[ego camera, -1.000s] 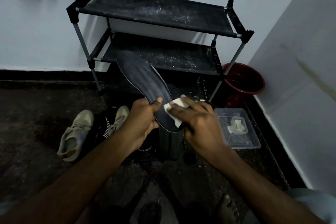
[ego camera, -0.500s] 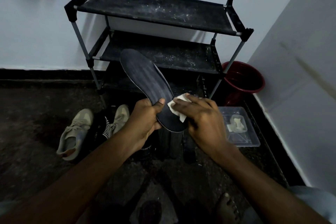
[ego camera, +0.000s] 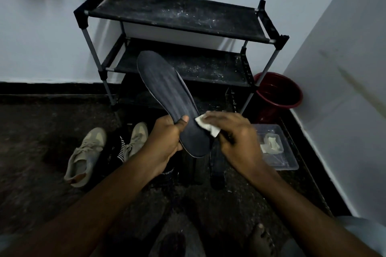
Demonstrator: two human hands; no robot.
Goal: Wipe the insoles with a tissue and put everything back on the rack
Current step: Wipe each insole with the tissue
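The tissue (ego camera: 207, 128) slid to the insole (ego camera: 167, 89)'s right edge.

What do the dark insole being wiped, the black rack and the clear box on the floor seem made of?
The dark grey striped insole looks like matte foam faced with fabric: faint lengthwise stripes, pale thin edge. The black shoe rack seems dusty fabric shelves on grey metal tubes with black plastic joints. The clear box looks like glossy transparent plastic; contents show through.
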